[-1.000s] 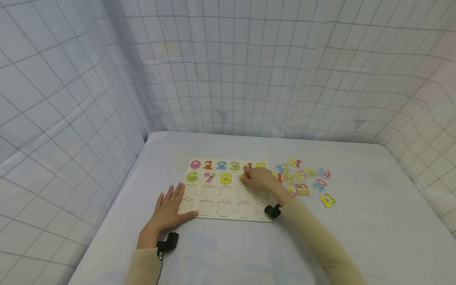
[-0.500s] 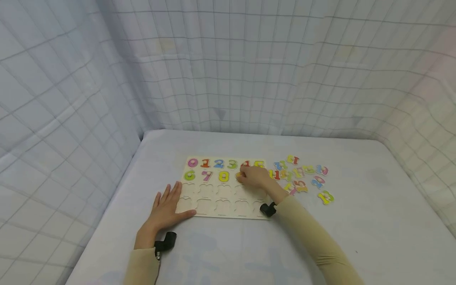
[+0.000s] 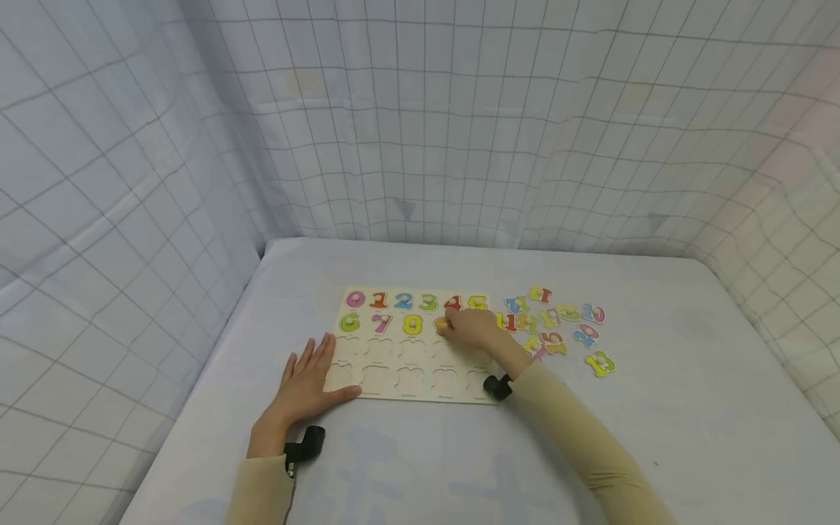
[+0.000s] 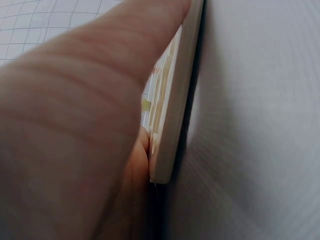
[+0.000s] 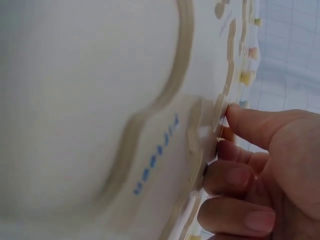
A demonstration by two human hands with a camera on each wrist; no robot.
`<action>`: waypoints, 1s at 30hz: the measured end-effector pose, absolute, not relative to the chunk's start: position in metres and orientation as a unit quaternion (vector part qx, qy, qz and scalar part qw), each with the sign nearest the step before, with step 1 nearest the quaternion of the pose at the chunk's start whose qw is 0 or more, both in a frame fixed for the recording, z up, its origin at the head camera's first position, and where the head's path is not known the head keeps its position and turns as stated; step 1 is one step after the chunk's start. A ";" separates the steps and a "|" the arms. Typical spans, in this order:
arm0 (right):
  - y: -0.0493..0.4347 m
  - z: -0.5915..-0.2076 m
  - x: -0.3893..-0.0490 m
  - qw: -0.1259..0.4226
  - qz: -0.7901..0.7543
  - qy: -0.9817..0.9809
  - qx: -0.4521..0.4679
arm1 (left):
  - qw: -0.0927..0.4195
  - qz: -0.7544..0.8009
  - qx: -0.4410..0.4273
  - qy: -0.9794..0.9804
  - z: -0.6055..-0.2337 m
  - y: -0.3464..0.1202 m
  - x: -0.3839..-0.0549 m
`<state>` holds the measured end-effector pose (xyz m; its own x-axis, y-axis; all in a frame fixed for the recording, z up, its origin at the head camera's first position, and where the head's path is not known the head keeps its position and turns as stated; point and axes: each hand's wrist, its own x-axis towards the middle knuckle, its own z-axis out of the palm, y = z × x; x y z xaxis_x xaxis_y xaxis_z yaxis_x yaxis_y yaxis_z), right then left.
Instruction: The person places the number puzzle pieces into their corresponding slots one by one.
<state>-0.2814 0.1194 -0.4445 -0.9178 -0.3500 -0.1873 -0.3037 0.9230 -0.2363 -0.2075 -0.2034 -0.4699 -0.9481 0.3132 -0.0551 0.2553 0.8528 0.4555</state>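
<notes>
A wooden number puzzle board (image 3: pixel 394 379) lies on the white table, with coloured numbers 0 to 8 seated in its two far rows. My left hand (image 3: pixel 307 380) lies flat with straight fingers on the board's near left corner; the left wrist view shows a finger (image 4: pixel 75 125) against the board's edge (image 4: pixel 172 115). My right hand (image 3: pixel 471 328) rests on the second row and pinches an orange number piece (image 3: pixel 442 324) at its slot. In the right wrist view the curled fingers (image 5: pixel 250 175) touch a piece on the board (image 5: pixel 90 100).
Several loose number pieces (image 3: pixel 558 324) lie scattered on the table to the right of the board. Empty cut-out slots (image 3: pixel 413 375) fill the two near rows. Gridded white cloth walls (image 3: pixel 420 146) close in the table at the back and both sides.
My right hand has drawn slightly toward me at the orange piece, uncovering more of the 4 and 5 in the far row. The left hand has stayed put.
</notes>
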 end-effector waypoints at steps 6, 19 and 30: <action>0.149 -0.445 -0.278 0.124 -0.176 0.965 -0.148 | 0.070 0.228 0.151 0.959 -0.472 -0.201 -0.208; 0.294 -0.431 -0.271 0.097 -0.196 0.975 0.029 | 0.065 0.227 0.147 0.961 -0.473 -0.203 -0.208; 0.352 -0.432 -0.255 0.116 -0.144 0.976 0.118 | 0.062 0.225 0.146 0.961 -0.472 -0.203 -0.208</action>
<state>-0.2546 0.3522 -0.4319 -0.9456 0.1961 -0.2595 0.2628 0.9308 -0.2540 -0.2078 -0.2033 -0.4721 -0.9496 0.3090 -0.0531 0.2535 0.8563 0.4501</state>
